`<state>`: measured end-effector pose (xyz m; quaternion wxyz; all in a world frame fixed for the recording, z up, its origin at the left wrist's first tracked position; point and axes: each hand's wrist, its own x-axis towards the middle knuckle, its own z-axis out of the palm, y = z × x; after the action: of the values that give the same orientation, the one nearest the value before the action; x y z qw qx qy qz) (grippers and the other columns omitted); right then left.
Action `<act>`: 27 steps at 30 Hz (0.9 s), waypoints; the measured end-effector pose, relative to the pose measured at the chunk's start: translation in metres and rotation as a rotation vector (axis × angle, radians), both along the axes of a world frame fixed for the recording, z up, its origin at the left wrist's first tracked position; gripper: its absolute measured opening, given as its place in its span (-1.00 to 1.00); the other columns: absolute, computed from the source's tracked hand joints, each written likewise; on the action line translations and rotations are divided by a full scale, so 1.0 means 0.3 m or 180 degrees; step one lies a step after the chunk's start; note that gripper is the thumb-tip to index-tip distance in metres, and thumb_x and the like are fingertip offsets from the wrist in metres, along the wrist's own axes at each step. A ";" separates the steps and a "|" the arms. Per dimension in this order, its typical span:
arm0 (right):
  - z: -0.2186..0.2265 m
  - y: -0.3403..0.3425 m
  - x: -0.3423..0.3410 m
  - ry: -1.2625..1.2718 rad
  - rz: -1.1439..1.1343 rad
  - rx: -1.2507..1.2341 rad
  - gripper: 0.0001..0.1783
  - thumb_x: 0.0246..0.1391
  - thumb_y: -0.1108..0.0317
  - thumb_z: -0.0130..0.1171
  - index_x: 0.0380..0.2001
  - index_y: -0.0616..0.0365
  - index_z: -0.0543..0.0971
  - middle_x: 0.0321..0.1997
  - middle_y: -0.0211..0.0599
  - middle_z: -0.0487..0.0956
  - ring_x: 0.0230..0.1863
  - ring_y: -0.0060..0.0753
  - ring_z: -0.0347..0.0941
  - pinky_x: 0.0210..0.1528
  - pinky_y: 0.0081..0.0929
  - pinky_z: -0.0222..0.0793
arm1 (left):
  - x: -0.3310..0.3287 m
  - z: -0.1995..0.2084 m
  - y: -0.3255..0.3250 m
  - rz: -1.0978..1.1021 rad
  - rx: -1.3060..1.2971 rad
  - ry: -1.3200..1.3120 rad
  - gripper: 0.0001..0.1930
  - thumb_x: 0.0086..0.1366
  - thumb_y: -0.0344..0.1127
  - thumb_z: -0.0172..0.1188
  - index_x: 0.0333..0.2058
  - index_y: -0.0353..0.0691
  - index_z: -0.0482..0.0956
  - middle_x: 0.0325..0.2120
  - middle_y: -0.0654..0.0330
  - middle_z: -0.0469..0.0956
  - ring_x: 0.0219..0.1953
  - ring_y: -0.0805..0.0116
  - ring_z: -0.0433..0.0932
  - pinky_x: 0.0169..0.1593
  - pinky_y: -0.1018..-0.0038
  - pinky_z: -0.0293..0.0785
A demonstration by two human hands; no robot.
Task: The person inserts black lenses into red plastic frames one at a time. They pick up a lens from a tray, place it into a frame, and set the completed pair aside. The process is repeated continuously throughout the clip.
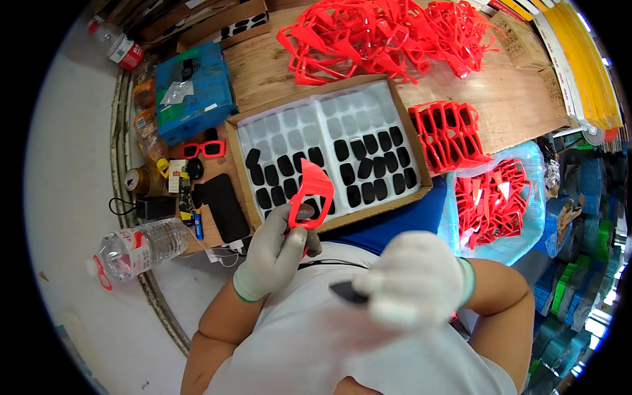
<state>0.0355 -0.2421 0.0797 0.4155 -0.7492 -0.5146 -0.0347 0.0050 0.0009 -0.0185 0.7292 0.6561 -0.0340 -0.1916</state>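
Observation:
My left hand (268, 260), in a grey-white glove, is closed on a red eyeglass frame (315, 176) held up in front of my chest. Its near part is hidden behind the fingers. To the right, my gloved right hand (421, 280) is smeared by motion, but a dark lens (347, 292) sticks out from its fingertips, apart from the frame. Just beyond both hands lies a shallow cardboard box (375, 213) lined with white sheet. Rows of dark lenses (384, 141) fill its nearer half, while its far half shows paler lens shapes under the sheet.
A tangled heap of red frames (368, 33) covers the far table. Stacked red glasses (447, 135) stand right of the box, above a blue-bag-lined container (534, 187) of red frames. Leftward are a blue box (197, 99), red glasses (212, 149), a phone (226, 209) and a plastic bottle (158, 242).

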 end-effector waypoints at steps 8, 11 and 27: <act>-0.318 0.072 -0.033 0.1281 -0.1961 0.1148 -0.70 0.05 0.64 0.27 -0.11 0.25 0.62 -0.39 -0.16 0.61 -0.44 -0.26 0.57 -0.36 -0.47 0.47 | 0.008 0.012 -0.101 -0.0347 0.0807 -0.0327 -0.70 0.51 -0.34 -0.13 0.04 -0.47 0.36 -0.42 0.08 0.61 -0.41 0.38 0.62 -0.27 0.42 0.56; -0.324 0.069 -0.034 0.1742 -0.1694 0.1219 -0.71 0.09 0.64 0.23 -0.10 0.20 0.65 -0.40 -0.19 0.60 -0.42 -0.29 0.57 -0.34 -0.50 0.47 | 0.018 0.017 -0.117 -0.0185 0.0959 -0.0294 -0.68 0.52 -0.30 -0.13 0.03 -0.49 0.37 -0.41 0.06 0.64 -0.42 0.35 0.64 -0.28 0.42 0.57; -0.319 0.025 -0.034 0.4288 -0.1421 0.1730 -0.73 0.22 0.34 0.22 -0.09 0.29 0.56 -0.23 -0.37 0.61 -0.28 -0.64 0.49 -0.16 -0.55 0.47 | 0.002 -0.007 -0.089 -0.0600 0.0534 -0.0170 -0.67 0.50 -0.27 -0.07 0.02 -0.46 0.40 -0.31 0.06 0.63 -0.30 0.38 0.62 -0.13 0.40 0.56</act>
<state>0.0254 -0.2347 -0.0160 0.7929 -0.5662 0.0409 0.2215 0.0056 -0.0258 -0.0204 0.6494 0.7135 -0.0987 -0.2439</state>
